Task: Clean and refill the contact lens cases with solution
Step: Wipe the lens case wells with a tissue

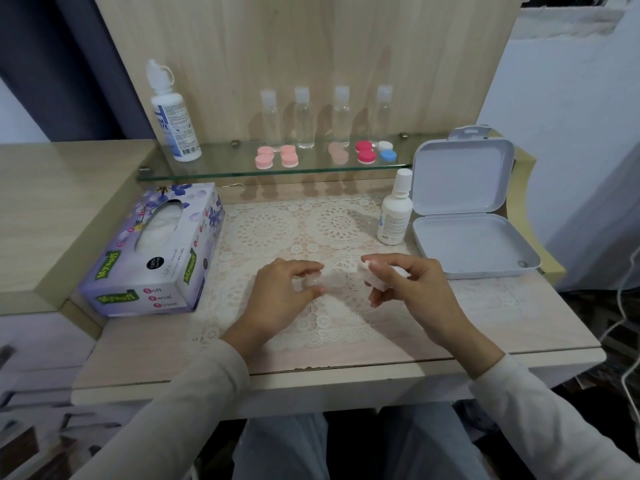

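**Wiping step.** The left hand [282,296] pinches a clear contact lens case [320,281] between thumb and fingertips, just above the lace mat [277,223]. Blur hides whether its wells are capped. The right hand [414,287] grips a folded wad of tissue [373,274], whose tip is near the case but apart from it. The two hands are close together and do not touch.

Judged stage: this case is being cleaned, and refilling has not yet begun. The next move calls for pressing the tissue into a well and turning it. After that comes a reach for the small solution bottle [395,211], which stands beyond the right hand.

Further lens cases [365,152], capped pink, red, white and blue, wait on the glass shelf [214,169] beyond both hands. The tissue box [156,251] lies to the left of the left hand.
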`<state>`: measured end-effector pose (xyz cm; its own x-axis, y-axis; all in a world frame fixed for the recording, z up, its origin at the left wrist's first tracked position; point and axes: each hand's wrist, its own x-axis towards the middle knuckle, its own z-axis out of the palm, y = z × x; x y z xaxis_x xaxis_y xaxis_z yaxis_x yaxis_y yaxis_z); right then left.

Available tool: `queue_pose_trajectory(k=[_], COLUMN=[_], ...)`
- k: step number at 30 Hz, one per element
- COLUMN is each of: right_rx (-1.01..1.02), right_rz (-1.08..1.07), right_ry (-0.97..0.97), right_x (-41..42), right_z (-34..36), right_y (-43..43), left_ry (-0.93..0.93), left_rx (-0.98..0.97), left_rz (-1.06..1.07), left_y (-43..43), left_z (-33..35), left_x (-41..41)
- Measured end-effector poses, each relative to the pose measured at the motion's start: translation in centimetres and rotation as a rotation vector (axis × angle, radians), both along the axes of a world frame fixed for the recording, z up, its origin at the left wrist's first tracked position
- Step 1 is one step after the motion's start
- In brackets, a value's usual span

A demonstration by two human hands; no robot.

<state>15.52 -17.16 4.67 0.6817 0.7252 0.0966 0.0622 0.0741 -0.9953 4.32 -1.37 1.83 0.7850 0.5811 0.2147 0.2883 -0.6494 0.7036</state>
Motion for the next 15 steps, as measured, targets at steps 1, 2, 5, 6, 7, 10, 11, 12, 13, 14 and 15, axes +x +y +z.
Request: queue_pose_trajectory(k=[1, 2, 5, 6, 7, 10, 11, 12, 13, 14, 15], right_rx=[0.0, -0.002, -0.03, -0.04, -0.043, -0.033, -0.032, -0.034, -0.036, -0.039, -0.038], right_rz=[-0.006, -0.01, -0.013, -0.015, -0.017, -0.031, -0.039, -0.041, -0.035, -0.025, -0.012], right_ry=[0.009, 0.016, -0.032, -0.053, -0.062, -0.047, -0.046, -0.052, -0.064, -0.08, -0.094], right_x=[0.1, 0.2, 0.4, 0.5, 0.4, 0.3, 0.3, 0.2, 0.1, -0.1, -0.5], right_z=[0.0, -0.1, -0.5, -0.7, -0.7, -0.9, -0.9, -0.8, -0.7, -0.6, -0.5], right_y=[-0.1, -0.2, -0.5, -0.6, -0.6, -0.5, -0.4, -0.4, -0.4, -0.3, -0.1], left_ry=[0.041, 0.068, 0.063, 0.052, 0.048, 0.063, 0.057, 0.046, 0.032, 0.02, 0.005], left_rx=[0.062, 0.103, 0.156, 0.162, 0.164, 0.17, 0.168, 0.164, 0.16, 0.158, 0.159], left_rz=[-0.007, -0.014, -0.051, -0.067, -0.08, -0.09, -0.089, -0.084, -0.075, -0.063, -0.053], left_y=[0.2, 0.3, 0.4, 0.3, 0.2, -0.2, -0.2, -0.2, -0.2, -0.1, 0.1], left_z=[-0.2, -0.4, -0.8, -0.9, -0.9, -0.9, -0.9, -0.9, -0.8, -0.8, -0.7], left_x=[0.1, 0.1, 0.3, 0.4, 0.5, 0.4, 0.3, 0.1, -0.3, -0.8, -1.5])
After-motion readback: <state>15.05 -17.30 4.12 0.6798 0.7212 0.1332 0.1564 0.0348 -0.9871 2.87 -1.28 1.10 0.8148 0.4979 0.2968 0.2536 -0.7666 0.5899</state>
